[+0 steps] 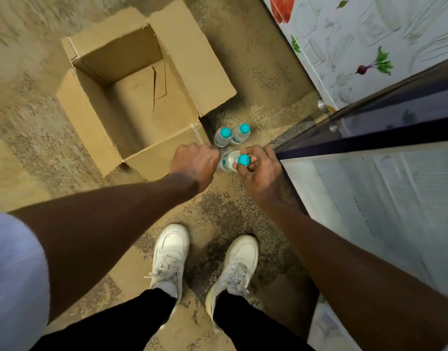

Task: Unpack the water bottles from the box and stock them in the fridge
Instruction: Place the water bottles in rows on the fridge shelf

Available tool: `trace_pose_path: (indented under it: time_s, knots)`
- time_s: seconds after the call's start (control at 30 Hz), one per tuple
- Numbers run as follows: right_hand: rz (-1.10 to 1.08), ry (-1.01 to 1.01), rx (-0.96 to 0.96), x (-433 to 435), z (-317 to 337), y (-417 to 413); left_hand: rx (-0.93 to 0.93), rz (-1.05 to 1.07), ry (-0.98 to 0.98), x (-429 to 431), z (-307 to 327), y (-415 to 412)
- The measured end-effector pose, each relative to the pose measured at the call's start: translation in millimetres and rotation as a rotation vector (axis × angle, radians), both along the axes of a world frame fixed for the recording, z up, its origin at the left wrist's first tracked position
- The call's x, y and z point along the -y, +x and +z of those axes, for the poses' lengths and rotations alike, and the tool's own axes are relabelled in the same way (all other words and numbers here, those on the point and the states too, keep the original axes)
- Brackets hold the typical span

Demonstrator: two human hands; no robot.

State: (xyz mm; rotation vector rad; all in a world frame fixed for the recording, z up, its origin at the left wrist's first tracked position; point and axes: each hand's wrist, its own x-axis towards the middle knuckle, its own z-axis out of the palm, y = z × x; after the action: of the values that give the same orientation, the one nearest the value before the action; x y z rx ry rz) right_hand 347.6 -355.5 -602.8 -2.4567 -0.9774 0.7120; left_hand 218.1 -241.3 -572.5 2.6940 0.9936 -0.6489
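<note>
The cardboard box [131, 97] stands open on the floor, with nothing visible inside it. Two water bottles with teal caps [226, 134] [244, 129] stand upright just right of the box's near corner. A third bottle [229, 162] is in front of them, and my right hand [258, 171] pinches it at the neck just below its cap. My left hand [196, 164] is curled knuckles-up right beside that bottle. Whatever is under its fingers is hidden. The fridge [370, 46], with vegetable pictures on it, is on the right with its door [382, 198] swung open.
My two white shoes [169, 254] [237, 267] stand on the speckled floor just behind the bottles. The open fridge door's edge runs close along my right arm. The box's flaps spread out to the left and the right.
</note>
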Motion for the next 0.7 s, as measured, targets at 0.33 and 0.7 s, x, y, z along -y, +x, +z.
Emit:
trace_pose_path:
  time_s: [0.33, 0.7]
  knots:
    - [-0.425, 0.076, -0.183, 62, 165, -30, 0.116, 0.023, -0.047, 47, 150, 2]
    - [-0.63, 0.39, -0.094, 133, 288, -29, 0.332, -0.072, -0.151, 87, 267, 39]
